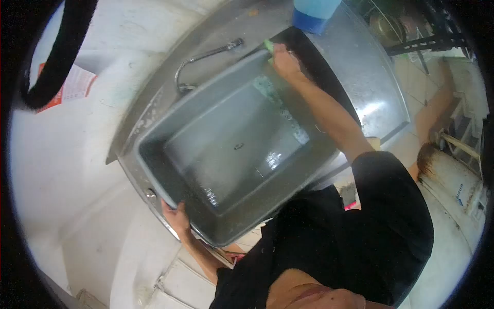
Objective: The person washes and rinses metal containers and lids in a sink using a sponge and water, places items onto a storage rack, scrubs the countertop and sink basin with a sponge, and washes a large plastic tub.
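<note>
A large grey plastic tub (226, 139) sits tilted over the steel sink (329, 69), its inside wet and shiny. Suds (267, 90) streak the tub floor along the side nearer my right arm. My left hand (176, 219) is closed on the tub's rim at the lower left, thumb on the inner side. At the far upper corner, my right hand (285, 62) presses a green sponge (268, 46) against the rim. Part of the sponge is hidden by the fingers.
A faucet with a flexible metal hose (198, 57) stands behind the tub. A blue container (315, 15) rests on the steel counter at the top. A red and white paper (72, 85) lies at left. A white bucket-like container (450, 180) stands at right.
</note>
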